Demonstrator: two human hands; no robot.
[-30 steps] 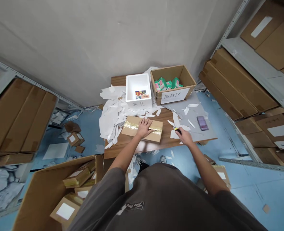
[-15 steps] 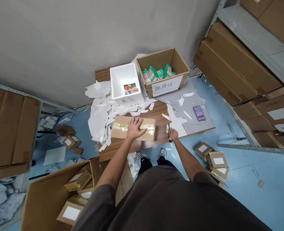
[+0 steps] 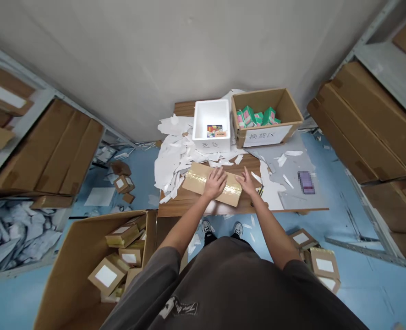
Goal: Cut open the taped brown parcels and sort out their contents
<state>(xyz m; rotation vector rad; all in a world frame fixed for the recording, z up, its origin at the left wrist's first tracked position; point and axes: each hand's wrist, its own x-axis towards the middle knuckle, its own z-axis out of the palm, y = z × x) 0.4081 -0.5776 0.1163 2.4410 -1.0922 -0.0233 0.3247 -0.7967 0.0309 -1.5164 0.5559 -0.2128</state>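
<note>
A long cardboard box [image 3: 196, 178] sealed with shiny tape lies slanted on the wooden table [image 3: 175, 205]. My left hand [image 3: 216, 183] rests on top of it, fingers laid out over the tape. At the box's right end is my right hand [image 3: 246, 184], thumb and fingers apart, touching or very close to the edge. Just right of that hand, partly hidden by my forearm, a yellow and black utility knife [image 3: 260, 189] lies on the table.
Behind the box stand a white foam box [image 3: 212, 144] with small packets inside and an open carton [image 3: 268, 136] of green-pink boxes. Torn white paper [image 3: 168, 158] covers the table's left. A large carton [image 3: 62, 270] of parcels is at lower left; shelves flank both sides.
My right hand has let go of the utility knife, leaving it on the table, and has moved left to the box. The box has turned to a slant. The camera view has shifted.
</note>
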